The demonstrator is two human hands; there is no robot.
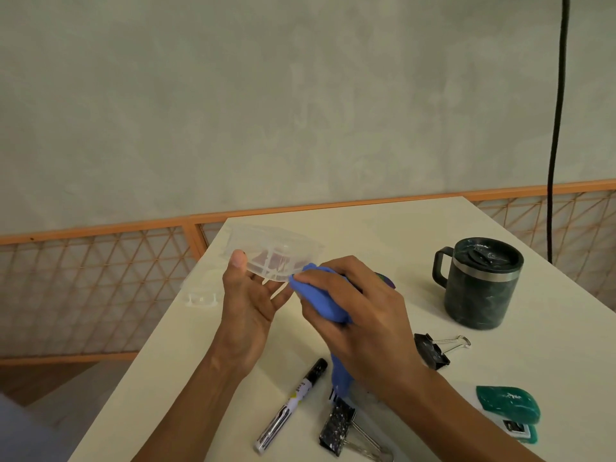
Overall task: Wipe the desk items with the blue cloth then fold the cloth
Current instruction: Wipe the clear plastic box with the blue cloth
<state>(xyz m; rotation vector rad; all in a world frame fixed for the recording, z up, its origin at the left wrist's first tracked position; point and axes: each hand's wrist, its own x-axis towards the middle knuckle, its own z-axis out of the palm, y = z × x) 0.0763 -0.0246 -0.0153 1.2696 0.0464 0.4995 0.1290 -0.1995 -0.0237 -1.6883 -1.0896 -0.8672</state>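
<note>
At the middle of the desk (383, 225), a left hand (248, 305) pinches a clear plastic container (276, 251), thumb on its rim. The right hand (363, 315), fingers curled round the bunched blue cloth (320, 301), presses it to the container's near edge. This looks like mid-wipe. The mug (480, 285) at two o'clock of the hands and the marker (293, 405) at six likely come next, then the folding.

Mug (480, 288) on desk (383, 228), right rear; marker (290, 406) in front, left of binder clip (336, 426), seemingly apart.

left hand (248, 305) & right hand (363, 315) bare, forearms (203, 411) bare to frame edge; grey-blue fabric (16, 431) btm-left corner, prob. clothing.
</note>
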